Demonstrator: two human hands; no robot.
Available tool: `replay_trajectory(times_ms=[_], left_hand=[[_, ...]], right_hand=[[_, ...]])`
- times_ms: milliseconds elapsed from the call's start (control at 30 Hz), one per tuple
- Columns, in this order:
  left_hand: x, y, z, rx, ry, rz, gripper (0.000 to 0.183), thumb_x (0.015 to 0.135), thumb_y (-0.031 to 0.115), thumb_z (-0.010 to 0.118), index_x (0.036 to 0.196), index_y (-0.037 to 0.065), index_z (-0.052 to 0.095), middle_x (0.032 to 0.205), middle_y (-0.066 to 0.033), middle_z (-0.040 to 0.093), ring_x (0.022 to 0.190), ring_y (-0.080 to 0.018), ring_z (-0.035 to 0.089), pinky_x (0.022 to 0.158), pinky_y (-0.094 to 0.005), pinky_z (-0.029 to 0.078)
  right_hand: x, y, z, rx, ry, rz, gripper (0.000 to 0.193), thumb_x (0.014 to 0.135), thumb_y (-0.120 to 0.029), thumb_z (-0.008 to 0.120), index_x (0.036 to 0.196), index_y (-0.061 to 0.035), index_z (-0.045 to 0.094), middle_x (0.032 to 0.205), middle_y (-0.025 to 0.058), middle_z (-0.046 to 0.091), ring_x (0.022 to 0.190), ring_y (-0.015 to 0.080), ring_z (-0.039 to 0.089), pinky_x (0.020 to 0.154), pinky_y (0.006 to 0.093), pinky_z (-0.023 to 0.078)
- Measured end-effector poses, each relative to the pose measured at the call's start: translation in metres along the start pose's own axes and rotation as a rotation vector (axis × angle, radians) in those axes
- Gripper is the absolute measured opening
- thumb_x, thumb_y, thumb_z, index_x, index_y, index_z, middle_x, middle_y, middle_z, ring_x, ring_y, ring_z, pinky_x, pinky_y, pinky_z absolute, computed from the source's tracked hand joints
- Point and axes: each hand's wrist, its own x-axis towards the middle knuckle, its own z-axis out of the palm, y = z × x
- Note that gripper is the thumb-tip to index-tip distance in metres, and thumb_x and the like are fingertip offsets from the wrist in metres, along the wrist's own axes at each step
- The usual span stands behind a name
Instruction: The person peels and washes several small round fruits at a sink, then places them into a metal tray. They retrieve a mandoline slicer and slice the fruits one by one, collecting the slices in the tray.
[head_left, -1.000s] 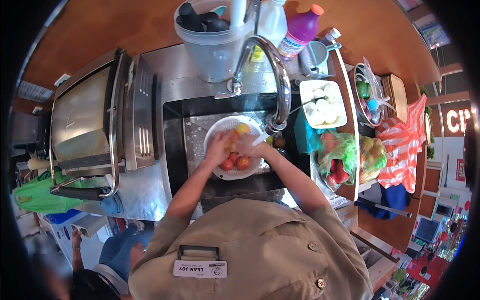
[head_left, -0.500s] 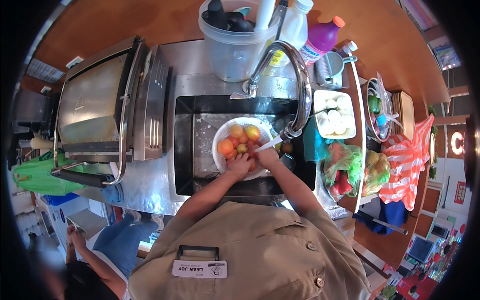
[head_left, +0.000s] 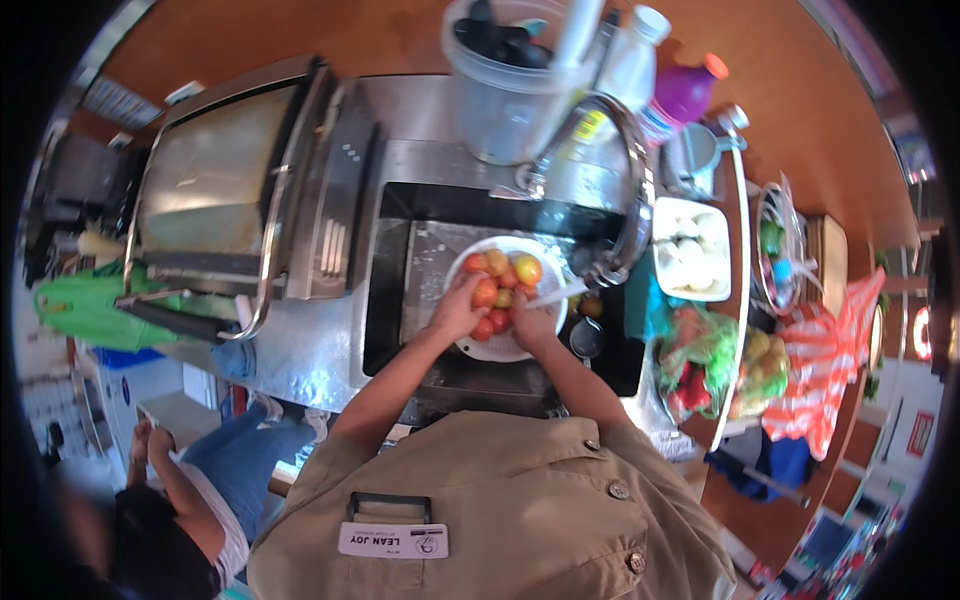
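Observation:
Red, orange and yellowish tomatoes (head_left: 485,293) lie in a round white perforated basin (head_left: 492,349) inside the sink. At the basin's left side, my left hand (head_left: 458,308) is curled round tomatoes at the edge of the heap. My right hand (head_left: 533,326) reaches in from the right, its fingertips hidden among the tomatoes. From the curved chrome faucet (head_left: 636,190), a stream of water (head_left: 560,292) falls at a slant into the basin by my right hand.
A metal press grill (head_left: 225,185) stands left of the dark sink (head_left: 390,320). Behind the faucet are a clear tub of utensils (head_left: 495,110) and bottles (head_left: 683,92). Right are a tray of white eggs (head_left: 690,250) and bagged vegetables (head_left: 695,360). Another person (head_left: 190,500) sits lower left.
My left hand has shifted from the front of the tomatoes to their left side. My right hand stays by the water stream. The whole view has swung slightly.

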Motion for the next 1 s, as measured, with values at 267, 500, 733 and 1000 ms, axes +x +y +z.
replay_trajectory(times_ms=[267, 500, 733, 1000], left_hand=[[0.002, 0.001, 0.015, -0.138, 0.022, -0.035, 0.046, 0.077, 0.009, 0.066, 0.121, 0.009, 0.053, 0.125, -0.0143, 0.048, 0.115, -0.0271, 0.049, 0.099, -0.0351, 0.040], [0.024, 0.005, 0.024, -1.260, -0.136, -0.608, 0.037, 0.093, 0.020, 0.056, 0.128, 0.012, 0.047, 0.112, -0.0059, 0.058, 0.097, -0.0189, 0.059, 0.084, -0.0335, 0.050], [0.022, 0.005, 0.019, -1.315, -0.192, -0.592, 0.033, 0.093, 0.023, 0.055, 0.122, 0.009, 0.050, 0.109, -0.0062, 0.058, 0.093, -0.0169, 0.060, 0.076, -0.0309, 0.055], [0.026, 0.019, 0.012, -1.276, -0.173, -0.591, 0.030, 0.091, 0.020, 0.059, 0.118, 0.007, 0.053, 0.106, -0.0070, 0.058, 0.093, -0.0178, 0.060, 0.077, -0.0310, 0.056]], right_hand=[[-0.002, 0.023, -0.042, 0.657, 0.310, -0.242, 0.062, 0.065, -0.018, 0.075, 0.122, -0.0107, 0.052, 0.110, 0.0157, 0.054, 0.097, 0.0312, 0.055, 0.079, 0.0414, 0.050], [0.007, 0.019, -0.091, 0.922, 0.231, -0.283, 0.053, 0.058, -0.015, 0.083, 0.108, -0.0081, 0.066, 0.102, 0.0117, 0.056, 0.092, 0.0246, 0.059, 0.078, 0.0329, 0.050], [-0.004, 0.006, -0.114, 0.859, 0.212, -0.349, 0.049, 0.063, -0.017, 0.080, 0.109, -0.0077, 0.065, 0.093, 0.0111, 0.062, 0.085, 0.0245, 0.060, 0.078, 0.0329, 0.048], [-0.009, 0.008, -0.131, 0.898, 0.159, -0.329, 0.048, 0.064, -0.011, 0.079, 0.109, -0.0072, 0.065, 0.094, 0.0106, 0.061, 0.086, 0.0243, 0.060, 0.077, 0.0337, 0.049]])
